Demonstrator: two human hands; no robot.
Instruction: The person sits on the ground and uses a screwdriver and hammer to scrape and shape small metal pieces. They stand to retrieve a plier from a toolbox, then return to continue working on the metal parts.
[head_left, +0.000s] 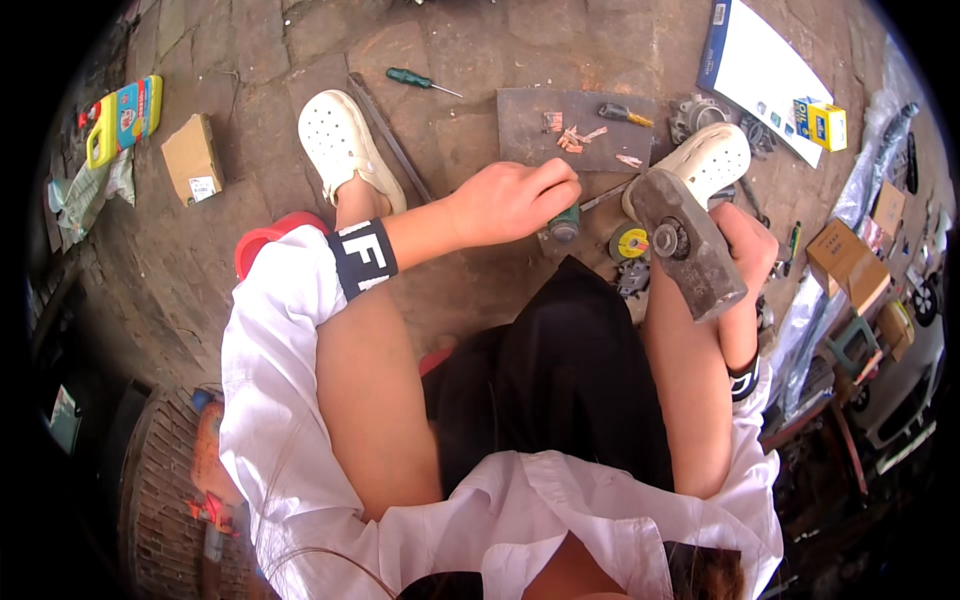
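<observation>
My right hand (746,243) is closed round the handle of a heavy, worn hammer (704,275), its steel head raised over my right knee. Between my knees my left hand (525,198) is closed on a tool with a dark green handle (565,226), which looks like a screwdriver. A thin metal shaft (605,194) shows beside it; whether it belongs to that tool I cannot tell. Just beyond lies a dark flat plate (525,150) with copper-coloured scraps (572,138) and a yellow-and-black screwdriver (626,114) on it.
Near my right foot are metal parts (692,118) and a yellow disc (628,242). A green screwdriver (410,78) and a metal bar (390,140) lie near my left shoe. A cardboard piece (192,160) and yellow jug (125,118) are left; a yellow box (826,127) and brown carton (848,262) right.
</observation>
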